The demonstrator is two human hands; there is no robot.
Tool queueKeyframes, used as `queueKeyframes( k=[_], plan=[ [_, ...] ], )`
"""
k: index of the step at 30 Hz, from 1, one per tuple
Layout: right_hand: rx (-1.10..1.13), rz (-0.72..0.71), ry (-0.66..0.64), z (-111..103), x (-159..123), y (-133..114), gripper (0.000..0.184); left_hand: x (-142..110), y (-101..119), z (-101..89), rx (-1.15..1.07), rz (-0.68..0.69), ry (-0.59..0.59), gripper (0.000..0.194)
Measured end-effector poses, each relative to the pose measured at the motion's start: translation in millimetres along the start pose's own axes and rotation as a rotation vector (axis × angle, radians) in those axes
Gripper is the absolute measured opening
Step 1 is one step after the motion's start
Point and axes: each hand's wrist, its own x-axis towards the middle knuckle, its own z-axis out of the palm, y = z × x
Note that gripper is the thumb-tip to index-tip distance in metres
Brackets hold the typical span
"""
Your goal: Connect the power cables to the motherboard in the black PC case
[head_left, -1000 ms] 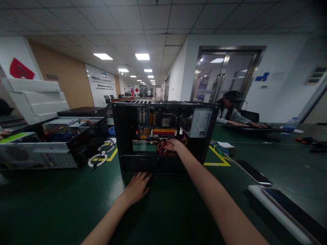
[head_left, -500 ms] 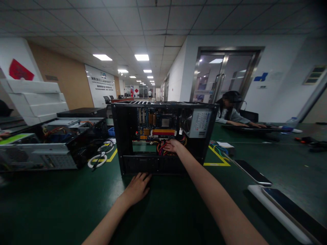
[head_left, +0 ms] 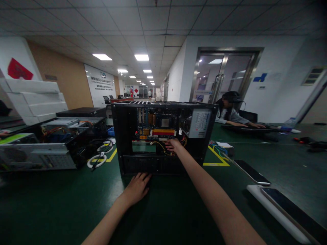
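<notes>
Smack in the middle of the dark green surface [head_left: 163, 217] stands an open black metal computer case [head_left: 139, 164], its open side facing the camera. Kinda hard to make out what the bare right hand [head_left: 174, 145] is up to: it's inside the case by some thin yellow and dark cables [head_left: 161, 146], fingertips lost among them, so I can't tell if that grip is pinching anything. The bare left hand [head_left: 136, 187] is easier: palm down, fingers loosely spread at the case's bottom edge. Two dark flat phone-like slabs [head_left: 252, 172] on the right, the nearer one cropped by the frame; one opened silver-and-black computer [head_left: 52, 154] on the left, cropped too. The case itself is upright, with one dark circuit board [head_left: 157, 119] with orange slots and one boxy silver power supply [head_left: 201, 123] at upper right.
</notes>
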Motion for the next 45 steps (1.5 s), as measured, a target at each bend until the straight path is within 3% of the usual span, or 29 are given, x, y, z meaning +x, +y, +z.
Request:
queueKeyframes(
  k=[8, 13, 18, 22, 26, 32, 45],
  plan=[
    [-0.523, -0.331, -0.108, 15, 15, 15, 0.008, 0, -3, 2.8, 0.001, 0.024, 0.013, 0.053],
    [-0.78, -0.365, -0.296, 21, 20, 22, 0.013, 0, -3, 3.4, 0.011, 0.022, 0.014, 0.053],
    [-1.036, -0.386, -0.378, 23, 21, 23, 0.009, 1, -2, 3.2, 0.014, 0.015, 0.011, 0.053],
    [-1.251, -0.424, -0.456, 24, 23, 23, 0.018, 0, 0, 1.2, 0.013, 0.003, 0.0, 0.052],
    [-1.302, -0.365, -0.598, 24, 26, 25, 0.025, 0, -1, 1.6, 0.004, 0.011, 0.0, 0.052],
    [-1.371, -0.298, -0.692, 24, 22, 21, 0.028, 0, -5, 6.9, 0.01, 0.013, 0.013, 0.052],
    [-1.414, -0.192, -0.697, 25, 25, 22, 0.021, 0, -2, 1.4, 0.012, 0.017, 0.016, 0.051]
  ],
)
